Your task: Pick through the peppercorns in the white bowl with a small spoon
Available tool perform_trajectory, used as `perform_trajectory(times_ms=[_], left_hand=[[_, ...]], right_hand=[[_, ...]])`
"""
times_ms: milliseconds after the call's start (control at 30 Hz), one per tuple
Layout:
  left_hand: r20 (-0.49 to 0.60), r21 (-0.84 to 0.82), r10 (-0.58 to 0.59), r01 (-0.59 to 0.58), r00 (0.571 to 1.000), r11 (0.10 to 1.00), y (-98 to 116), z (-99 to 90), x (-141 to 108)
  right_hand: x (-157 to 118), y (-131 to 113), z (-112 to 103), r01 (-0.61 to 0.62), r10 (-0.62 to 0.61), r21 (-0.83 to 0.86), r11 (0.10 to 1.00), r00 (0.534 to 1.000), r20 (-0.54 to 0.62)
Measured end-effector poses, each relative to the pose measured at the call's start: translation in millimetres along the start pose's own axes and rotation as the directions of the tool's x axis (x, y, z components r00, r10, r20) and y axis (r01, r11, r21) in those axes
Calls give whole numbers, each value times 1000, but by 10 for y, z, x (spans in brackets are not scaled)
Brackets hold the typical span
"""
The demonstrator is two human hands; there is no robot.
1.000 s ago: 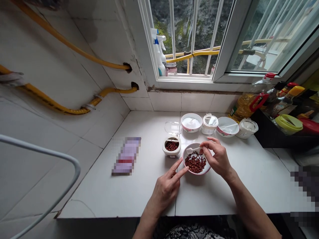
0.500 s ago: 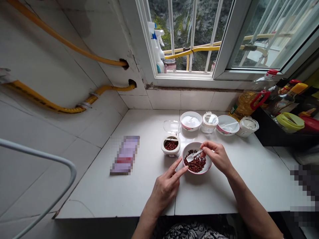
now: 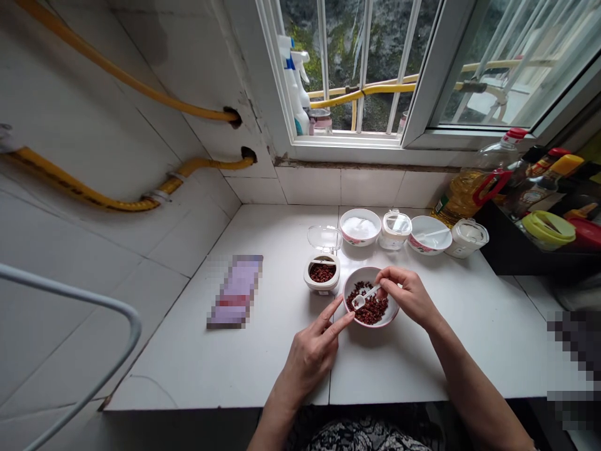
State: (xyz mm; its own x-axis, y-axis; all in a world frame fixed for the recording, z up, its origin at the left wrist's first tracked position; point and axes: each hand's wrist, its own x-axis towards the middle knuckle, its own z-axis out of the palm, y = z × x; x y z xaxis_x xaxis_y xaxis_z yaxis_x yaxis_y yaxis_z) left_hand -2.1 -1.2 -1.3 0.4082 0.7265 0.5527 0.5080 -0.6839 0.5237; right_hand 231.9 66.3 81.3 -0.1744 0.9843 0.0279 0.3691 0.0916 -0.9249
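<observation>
Fingers point(image 3: 393, 275) of the right hand point(image 3: 407, 295) are pinched on one small white spoon point(image 3: 370, 294), its scoop holding a few bits among the dark red grains point(image 3: 373, 311) in a bowl point(image 3: 392, 311). Two digits of the left hand point(image 3: 315, 346), spread apart, rest at that bowl's rim between eight and nine o'clock.

Bowls number three: with the grain bowl as the dial's centre, a white-filled bowl point(image 3: 350, 238) sits at twelve and a flowered bowl point(image 3: 425, 248) between one and two. Jars also number three: an open jar point(image 3: 322, 288) of similar grains at ten, its clear lid point(image 3: 325, 237) raised; a clear-topped jar point(image 3: 394, 241) at one; a pale jar point(image 3: 466, 247) at two. One purple packet point(image 3: 235, 291), blurred, lies at nine. One red-capped oil bottle point(image 3: 462, 194) stands between one and two. Beyond three o'clock's upper side, a dark box point(image 3: 500, 258) holds bottles too crowded to count.

Underneath is a white counter point(image 3: 399, 363) with dark seams. Two yellow hoses point(image 3: 201, 163) enter the tiled wall point(image 3: 188, 238) around ten; a barred window point(image 3: 429, 88) fills twelve, two spray bottles point(image 3: 293, 94) toward eleven.
</observation>
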Motion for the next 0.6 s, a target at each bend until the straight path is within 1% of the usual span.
perform_trajectory(times_ms=[67,167,300,433,600], left_hand=[[-1,-1,1,-1,1000,1000,-2,1,-1],[-2,-7,2,-2,1000,1000,-8,5,-4],[0,-2,1,-1,1000,1000,-8,6,3],[-3,9,7,-7,1000,1000,4,-1,21],[6,4,4,-4,1000,1000,12,-4,30]], right_hand=[[12,-3,-28,-82,81,117,990,997,8],[31,2,-44,-121,122,212,970,993,10],[41,16,-32,-125,129,229,965,992,-2],[44,31,-33,-113,114,222,968,993,10],[68,39,-41,-78,83,235,969,996,-14]])
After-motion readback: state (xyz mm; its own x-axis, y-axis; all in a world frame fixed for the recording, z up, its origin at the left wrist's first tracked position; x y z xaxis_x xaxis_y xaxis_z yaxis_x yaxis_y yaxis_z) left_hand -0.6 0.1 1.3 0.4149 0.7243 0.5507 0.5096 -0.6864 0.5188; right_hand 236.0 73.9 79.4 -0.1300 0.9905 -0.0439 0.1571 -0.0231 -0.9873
